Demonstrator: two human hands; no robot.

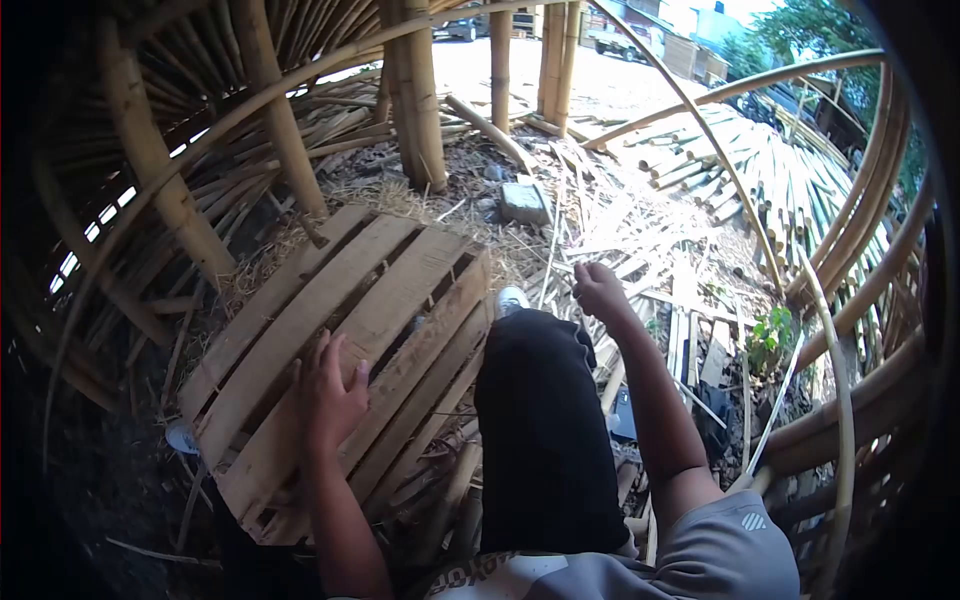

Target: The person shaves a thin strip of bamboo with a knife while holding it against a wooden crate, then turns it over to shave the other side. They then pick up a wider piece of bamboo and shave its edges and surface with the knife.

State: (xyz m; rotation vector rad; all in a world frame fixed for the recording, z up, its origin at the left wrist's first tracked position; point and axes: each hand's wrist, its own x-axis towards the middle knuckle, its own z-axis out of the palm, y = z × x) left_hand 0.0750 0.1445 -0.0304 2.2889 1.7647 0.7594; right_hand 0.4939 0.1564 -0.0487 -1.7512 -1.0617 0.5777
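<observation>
In the head view a wooden slatted crate (pixel 385 280) lies to the left of my leg, its pale planks uppermost with gaps between them. My left hand (pixel 335 395) is over the crate's near planks, fingers stretched out and thumb apart, holding nothing. My right hand (pixel 600 292) is raised in front of my right knee, above the littered ground. Its fingers are curled together as in a pinch or loose fist. Whatever they may hold is hidden or too small to name.
Thick bamboo posts (pixel 412 110) rise beyond the crate, and curved bamboo strips (pixel 700 115) arch across the view. A grey block (pixel 524 203) sits on debris-strewn ground. Cut bamboo poles (pixel 790 180) are piled at right, behind a small green plant (pixel 770 335).
</observation>
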